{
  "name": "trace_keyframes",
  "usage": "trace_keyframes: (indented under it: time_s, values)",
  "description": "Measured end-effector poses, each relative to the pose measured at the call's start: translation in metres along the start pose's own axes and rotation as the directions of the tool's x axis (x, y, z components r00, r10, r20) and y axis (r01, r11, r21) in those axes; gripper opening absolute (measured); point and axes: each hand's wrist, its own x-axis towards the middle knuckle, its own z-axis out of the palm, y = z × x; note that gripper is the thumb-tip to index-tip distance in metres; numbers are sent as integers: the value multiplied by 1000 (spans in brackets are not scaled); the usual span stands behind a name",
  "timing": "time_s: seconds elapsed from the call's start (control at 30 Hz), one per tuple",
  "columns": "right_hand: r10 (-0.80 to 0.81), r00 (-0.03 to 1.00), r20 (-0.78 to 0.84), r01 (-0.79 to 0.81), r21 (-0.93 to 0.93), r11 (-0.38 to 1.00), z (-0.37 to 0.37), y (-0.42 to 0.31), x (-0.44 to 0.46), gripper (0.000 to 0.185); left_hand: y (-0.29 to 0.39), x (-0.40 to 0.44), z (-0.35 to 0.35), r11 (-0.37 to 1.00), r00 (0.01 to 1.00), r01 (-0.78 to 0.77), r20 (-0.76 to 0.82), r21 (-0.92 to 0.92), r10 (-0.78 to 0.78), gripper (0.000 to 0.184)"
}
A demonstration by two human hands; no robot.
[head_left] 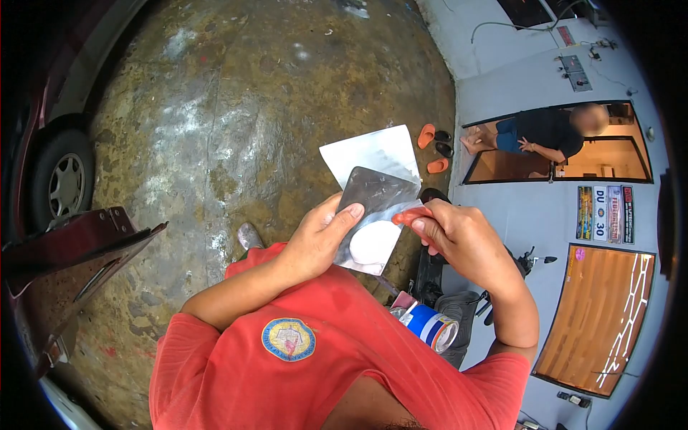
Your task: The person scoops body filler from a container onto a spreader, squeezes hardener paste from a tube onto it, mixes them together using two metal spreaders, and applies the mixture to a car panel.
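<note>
My left hand [331, 233] is closed round the left edge of a dark grey flat sheet [378, 192], its thumb on top. A white round patch [373, 242] lies on the lower part of the glossy surface. Behind the dark sheet, a white sheet [373, 152] sticks out at the top. My right hand [444, 231] pinches a small orange-red piece [411, 215] at the right edge of the sheets. What that piece is, I cannot make out.
A car wheel [66, 179] and a dark red car panel [72, 258] are at the left. A blue and white can [428, 326] stands at my right, beside a motorcycle [466, 315]. Sandals [426, 136] lie near a doorway, where a person [541, 135] stands.
</note>
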Motion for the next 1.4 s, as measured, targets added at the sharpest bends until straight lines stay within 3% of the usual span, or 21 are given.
trace_keyframes:
  time_s: [0.2,0.3,0.63,0.87,1.03,1.17,1.27,1.4]
  values:
    - [-65,997,-50,58,-132,990,0,0,1,22,3,-1,0,1000,1000,9,2,5,-9,36]
    - [-172,982,-82,149,-236,960,3,8,1,20,4,-2,1,1000,1000,-3,-1,20,3,37]
    - [-238,967,-87,202,-301,932,4,12,-2,19,3,-4,6,999,1000,-29,7,41,29,37]
    - [-279,957,-78,227,-397,889,-1,16,-10,17,-3,-2,8,995,997,73,-28,-73,-75,38]
    - [-290,933,-214,217,-310,926,-2,25,-23,15,-4,8,10,923,967,248,14,-294,-256,42]
    - [-257,887,-383,237,-100,966,-6,25,-40,13,-2,14,16,913,943,318,-10,-255,-331,43]
    - [-171,896,-410,181,-15,983,-12,28,-55,13,-3,17,19,917,936,349,22,-192,-352,42]
    - [-163,876,-454,173,-21,985,-7,50,-63,14,-12,18,22,955,949,295,118,-23,-291,42]
